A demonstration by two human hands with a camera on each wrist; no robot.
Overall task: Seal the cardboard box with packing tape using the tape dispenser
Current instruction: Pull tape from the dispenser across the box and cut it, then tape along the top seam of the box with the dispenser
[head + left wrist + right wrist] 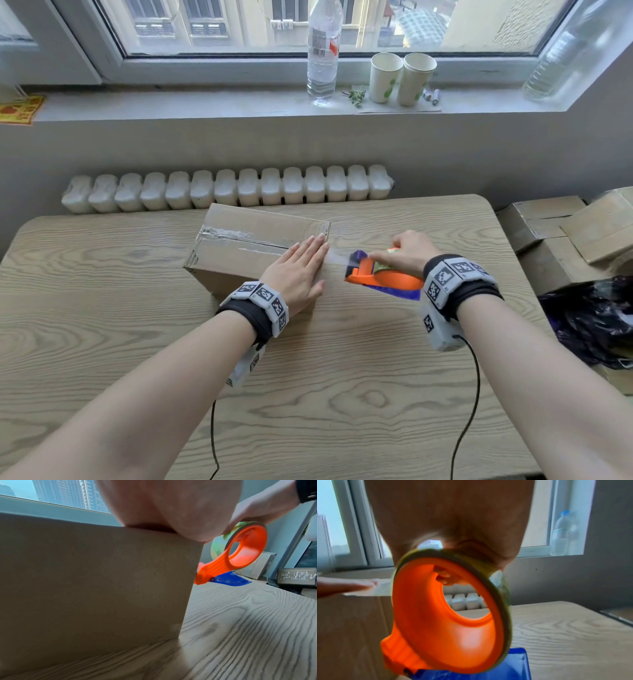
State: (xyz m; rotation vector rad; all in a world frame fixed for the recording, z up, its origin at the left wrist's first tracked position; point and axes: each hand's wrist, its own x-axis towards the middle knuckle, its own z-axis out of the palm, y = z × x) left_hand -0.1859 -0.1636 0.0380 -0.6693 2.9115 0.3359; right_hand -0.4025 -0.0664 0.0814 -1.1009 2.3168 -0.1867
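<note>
A brown cardboard box (239, 240) sits on the wooden table (308, 394), with clear tape (233, 234) running along its top seam. My left hand (301, 270) lies flat on the box's right end, fingers straight, pressing the tape down at the edge. My right hand (404, 253) grips the orange and blue tape dispenser (380, 275) just right of the box, above the table. A short stretch of clear tape (337, 255) spans from the box edge to the dispenser. From the wrist cameras I see the box side (94, 581) and the dispenser's orange ring (440, 615).
A white radiator (226, 188) stands behind the table. The windowsill holds a water bottle (323, 51) and two paper cups (400, 78). More cardboard boxes (565, 233) and a dark bag (596, 322) sit to the right of the table.
</note>
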